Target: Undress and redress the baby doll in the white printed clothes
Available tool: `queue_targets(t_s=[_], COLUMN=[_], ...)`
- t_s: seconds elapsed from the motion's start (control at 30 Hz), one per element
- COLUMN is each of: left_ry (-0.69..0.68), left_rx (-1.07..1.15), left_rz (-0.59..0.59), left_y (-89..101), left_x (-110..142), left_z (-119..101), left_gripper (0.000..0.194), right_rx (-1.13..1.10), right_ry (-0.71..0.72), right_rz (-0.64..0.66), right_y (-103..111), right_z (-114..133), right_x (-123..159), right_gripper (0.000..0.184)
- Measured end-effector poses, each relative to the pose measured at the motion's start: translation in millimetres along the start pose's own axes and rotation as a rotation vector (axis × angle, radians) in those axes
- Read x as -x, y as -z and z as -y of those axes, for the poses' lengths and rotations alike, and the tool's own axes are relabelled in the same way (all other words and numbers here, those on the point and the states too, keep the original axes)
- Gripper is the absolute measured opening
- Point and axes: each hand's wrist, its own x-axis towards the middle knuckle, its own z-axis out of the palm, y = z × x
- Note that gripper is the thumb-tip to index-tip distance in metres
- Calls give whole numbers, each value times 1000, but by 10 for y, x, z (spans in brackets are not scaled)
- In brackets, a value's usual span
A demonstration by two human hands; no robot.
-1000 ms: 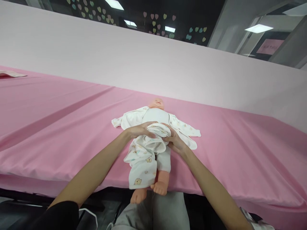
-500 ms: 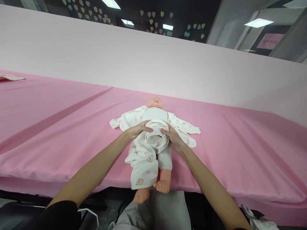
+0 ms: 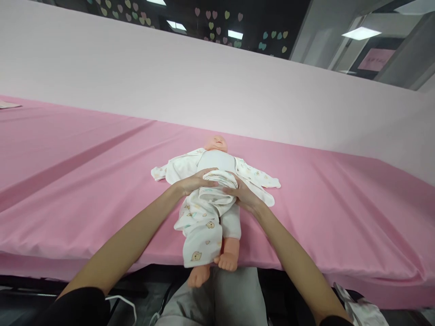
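Hands [image 3: 195,183] [image 3: 243,195] grip printed trousers [image 3: 204,217] on doll [image 3: 217,160].

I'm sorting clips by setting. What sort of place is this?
Probably an indoor room set up for baby-care practice: a baby doll lies on a long table under a pink sheet, with pastel paper hearts on the dark wall and ceiling light panels.

pink sheet [image 3: 340,203], pale backboard [image 3: 170,86], paper hearts [image 3: 217,25] behind.

White bear-print trousers [image 3: 200,231]; pink sheet [image 3: 84,181]; pastel heart stickers [image 3: 217,16]
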Motion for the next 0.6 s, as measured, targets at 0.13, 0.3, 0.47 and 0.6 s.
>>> queue_targets(t_s=[0.13, 0.3, 0.47, 0.6], left_ry=[11, 33, 32, 77], left_rx=[-148, -235, -39, 216], left_rz=[107, 197, 182, 144], left_y=[-11, -30, 41, 112], left_x=[35, 84, 41, -26], left_z=[-82, -164, -47, 62], left_gripper=[48, 54, 52, 59], right_rx=[-43, -113, -139, -152], right_ry=[-36, -5, -15, -42], right_rz=[-23, -21, 28, 126], right_y=[41, 89, 110, 113], right_z=[-21, -63, -72, -30], right_x=[7, 14, -16, -15], right_gripper=[52, 60, 63, 63])
